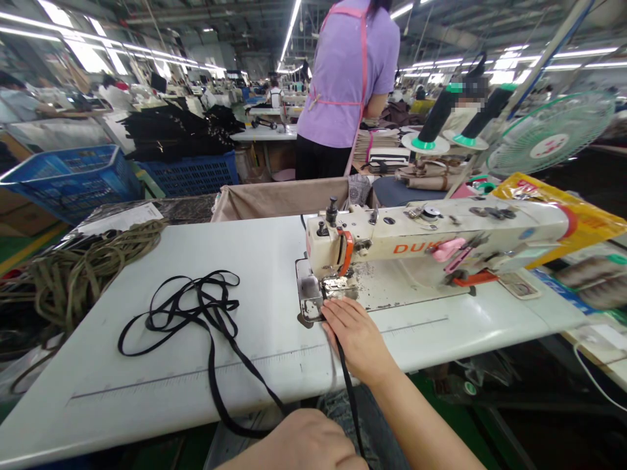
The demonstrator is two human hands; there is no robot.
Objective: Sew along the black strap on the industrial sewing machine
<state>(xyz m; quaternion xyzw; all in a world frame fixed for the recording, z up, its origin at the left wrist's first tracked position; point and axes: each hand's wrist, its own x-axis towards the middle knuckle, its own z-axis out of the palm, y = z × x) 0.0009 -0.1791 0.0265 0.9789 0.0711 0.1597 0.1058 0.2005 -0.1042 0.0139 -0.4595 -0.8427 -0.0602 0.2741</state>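
Note:
A white sewing machine (382, 238) with orange lettering stands on the pale table. My right hand (355, 336) lies beside its presser foot (337, 284), fingers together and pressed down on a narrow black strap (349, 385). From under that hand the strap runs toward me over the table edge. My left hand (308, 444) is closed low at the front, above my lap, with the strap passing into it; its fingertips are hidden. A loose tangle of the same black strap (196, 310) lies on the table to the left, and two lengths trail from it toward my left hand.
Olive straps (93, 267) are heaped at the table's left end. Behind the table are a beige cloth-lined bin (279, 199), blue baskets (78, 176) and a person in a purple shirt (353, 78). Thread cones (434, 121) and a green fan (551, 137) stand at right.

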